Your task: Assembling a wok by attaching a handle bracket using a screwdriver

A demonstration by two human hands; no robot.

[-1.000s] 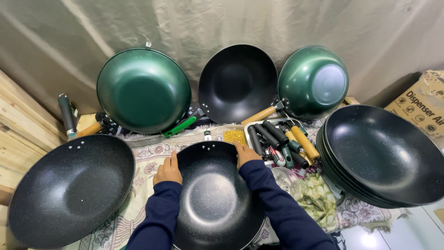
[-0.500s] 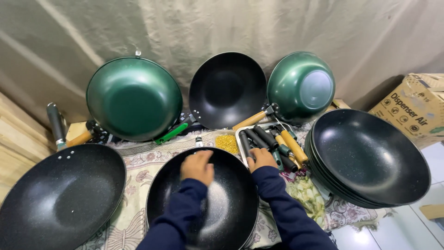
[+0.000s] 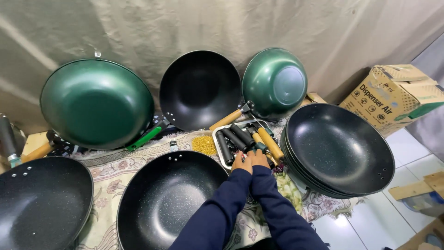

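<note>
both hands, left hand [image 3: 241,162] and right hand [image 3: 259,159], have left the black wok [image 3: 171,199] and now meet over the handle tray [image 3: 240,139], fingers curled, can't tell what they're gripping.

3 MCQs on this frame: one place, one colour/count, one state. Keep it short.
1. Where are both hands?
A. On the left wok
B. At the tray of handles
C. On the cardboard box

2. How many green woks lean on the backdrop?
A. One
B. Two
C. Four

3. The black woks at right are:
A. Stacked
B. Hanging
C. Upside down

Key:
B, left hand and right hand meet at the tray of handles.
B, a large green wok and a smaller green wok.
A, rims nest under the stacked black woks.
</note>
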